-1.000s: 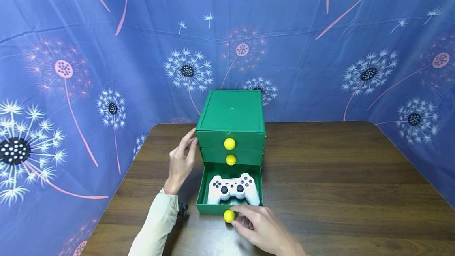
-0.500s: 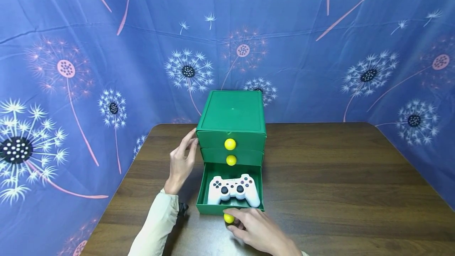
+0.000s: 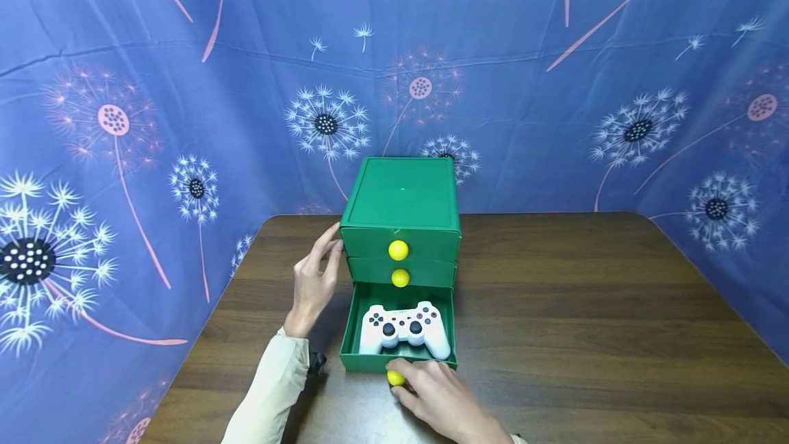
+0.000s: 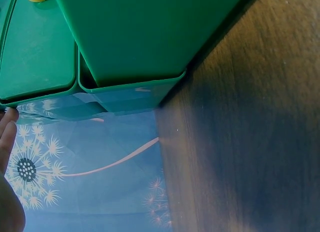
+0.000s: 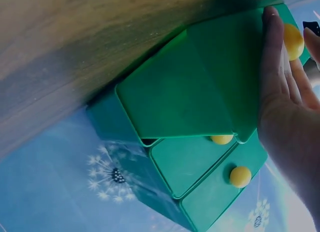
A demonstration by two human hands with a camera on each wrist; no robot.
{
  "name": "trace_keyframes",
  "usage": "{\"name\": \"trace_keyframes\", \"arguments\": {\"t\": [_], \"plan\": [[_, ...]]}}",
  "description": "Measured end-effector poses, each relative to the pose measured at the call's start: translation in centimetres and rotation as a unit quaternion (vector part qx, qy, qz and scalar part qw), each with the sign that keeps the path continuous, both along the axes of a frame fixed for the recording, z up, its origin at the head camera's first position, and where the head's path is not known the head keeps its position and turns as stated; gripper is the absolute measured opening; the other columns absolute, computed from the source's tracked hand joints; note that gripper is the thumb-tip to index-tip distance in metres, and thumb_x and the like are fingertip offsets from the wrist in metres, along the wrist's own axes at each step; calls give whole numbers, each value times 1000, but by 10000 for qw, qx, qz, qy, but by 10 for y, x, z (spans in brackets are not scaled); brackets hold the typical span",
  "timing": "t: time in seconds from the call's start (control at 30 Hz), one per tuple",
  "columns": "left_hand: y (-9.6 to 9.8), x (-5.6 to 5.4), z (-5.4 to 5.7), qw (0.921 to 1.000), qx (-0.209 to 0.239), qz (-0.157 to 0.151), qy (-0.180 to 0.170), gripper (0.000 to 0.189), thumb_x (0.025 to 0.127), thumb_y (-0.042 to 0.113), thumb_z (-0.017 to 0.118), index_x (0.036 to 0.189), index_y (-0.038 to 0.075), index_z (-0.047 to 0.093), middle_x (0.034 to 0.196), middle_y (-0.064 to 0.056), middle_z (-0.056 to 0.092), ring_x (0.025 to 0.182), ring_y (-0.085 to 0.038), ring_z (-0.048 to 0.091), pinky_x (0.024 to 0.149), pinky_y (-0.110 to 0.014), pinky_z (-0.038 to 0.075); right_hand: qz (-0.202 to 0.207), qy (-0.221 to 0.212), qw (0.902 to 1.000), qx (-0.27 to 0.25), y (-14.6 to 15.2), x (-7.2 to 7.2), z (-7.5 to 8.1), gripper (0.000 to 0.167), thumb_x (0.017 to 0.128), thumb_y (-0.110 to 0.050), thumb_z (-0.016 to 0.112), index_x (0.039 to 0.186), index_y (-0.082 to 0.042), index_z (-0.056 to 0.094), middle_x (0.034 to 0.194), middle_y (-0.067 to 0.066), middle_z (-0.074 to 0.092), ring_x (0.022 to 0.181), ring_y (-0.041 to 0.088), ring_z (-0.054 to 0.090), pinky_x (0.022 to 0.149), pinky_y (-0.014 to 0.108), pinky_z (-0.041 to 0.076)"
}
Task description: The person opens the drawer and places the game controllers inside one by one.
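In the head view a green drawer cabinet (image 3: 401,194) stands on the table, its bottom drawer (image 3: 356,362) pulled out. A white game controller (image 3: 403,326) lies inside that drawer. My right hand (image 3: 437,396) is at the drawer's round yellow knob (image 3: 396,378), fingers above it and thumb below, partly covering it. In the right wrist view the knob (image 5: 293,41) sits between fingers and thumb, with a fingertip by the drawer front. My left hand (image 3: 314,286) rests its fingertips on the cabinet's left side; the left wrist view catches only part of that hand (image 4: 9,167).
Two upper drawers are closed, with a top yellow knob (image 3: 398,250) and a middle yellow knob (image 3: 401,278). The brown wooden table (image 3: 585,321) extends to the right. A blue dandelion-print cloth (image 3: 505,88) hangs behind and at the sides.
My right hand has moved slightly left, its fingers and thumb closing around the bottom knob. The left hand, drawer and controller keep their places.
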State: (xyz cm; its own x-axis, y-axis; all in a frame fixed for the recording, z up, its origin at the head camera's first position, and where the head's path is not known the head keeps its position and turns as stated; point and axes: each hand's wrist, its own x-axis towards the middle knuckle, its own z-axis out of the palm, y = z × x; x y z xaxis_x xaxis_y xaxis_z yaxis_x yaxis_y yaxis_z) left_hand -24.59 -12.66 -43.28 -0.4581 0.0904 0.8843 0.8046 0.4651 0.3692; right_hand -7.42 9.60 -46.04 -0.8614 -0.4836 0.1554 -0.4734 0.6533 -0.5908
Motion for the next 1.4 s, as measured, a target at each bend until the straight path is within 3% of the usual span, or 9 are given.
{"name": "trace_keyframes", "arguments": {"t": [0.27, 0.63, 0.83, 1.1, 1.4], "plan": [[-1, -1, -2, 10000, 22, 21, 13, 50, 94, -10, 69, 140, 7, 63, 101, -14, 77, 82, -28, 75, 64, -42, 61, -43, 177, 9996, 215, -4, -3, -2, 16, 98, -13, 75, 113, -12, 73, 85, -11, 65, 65, -4, 50, 60, 15, 49], [2, -2, -2, 10000, 65, -16, 24, 50, 93, -12, 69, 140, 7, 63, 101, -15, 77, 81, -29, 75, 64, -52, 60, -63, 527, 9985, -147, 2, -9, -6, 9, 100, -10, 71, 109, -13, 71, 80, -13, 56, 65, -3, 48, 58, 15, 44], [1, -1, -1, 10000, 62, 5, 8, 47, 95, -9, 68, 140, 6, 63, 101, -15, 77, 82, -30, 75, 65, -49, 60, -92, 796, 9966, -193, 3, -14, -7, 10, 99, -9, 73, 107, -14, 71, 80, -14, 56, 66, -2, 48, 57, 15, 44], [1, 0, 0, 10000, 70, 26, 50, 48, 95, -9, 69, 139, 7, 64, 100, -13, 78, 82, -28, 75, 65, -42, 60, -28, 731, 9970, -271, 5, -19, -7, 11, 97, -7, 74, 108, -11, 72, 78, -15, 56, 65, -4, 48, 57, 14, 45], [0, 0, 0, 9999, 78, 52, 124, 48, 93, -10, 69, 138, 7, 65, 98, -12, 78, 77, -27, 74, 61, -43, 59, -32, 717, 9966, -395, 6, -22, -7, 12, 96, -5, 74, 107, -9, 73, 79, -13, 59, 65, -4, 49, 59, 14, 46]]}}
